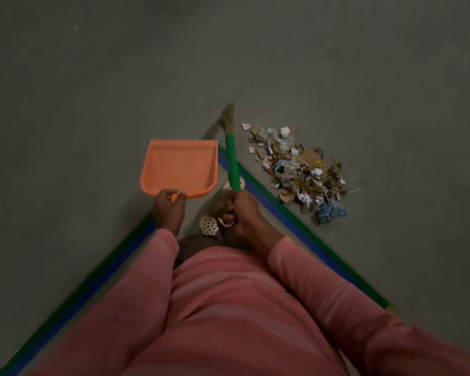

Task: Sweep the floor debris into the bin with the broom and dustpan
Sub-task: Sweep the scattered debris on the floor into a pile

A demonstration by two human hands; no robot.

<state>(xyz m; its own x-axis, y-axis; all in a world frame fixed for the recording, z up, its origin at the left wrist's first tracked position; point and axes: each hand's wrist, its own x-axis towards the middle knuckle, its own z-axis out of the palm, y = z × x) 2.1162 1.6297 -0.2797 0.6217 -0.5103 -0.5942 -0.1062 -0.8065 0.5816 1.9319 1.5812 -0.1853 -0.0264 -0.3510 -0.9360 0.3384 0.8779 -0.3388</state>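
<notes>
An orange dustpan (180, 166) hangs over the grey floor, its pan empty; my left hand (168, 206) grips it at the near edge. To its right, my right hand (240, 211) holds the green handle of a broom (232, 158), whose straw bristles point away from me, blurred. A pile of debris (300, 166) made of cardboard scraps, crumpled paper and plastic lies on the floor right of the broom. The bin is out of view.
Green and blue tape lines (282, 210) form a V on the grey concrete floor (228, 55) around my feet. My sandalled feet (209, 225) stand between the tape lines, below the dustpan. Pink sleeves and shirt fill the lower frame.
</notes>
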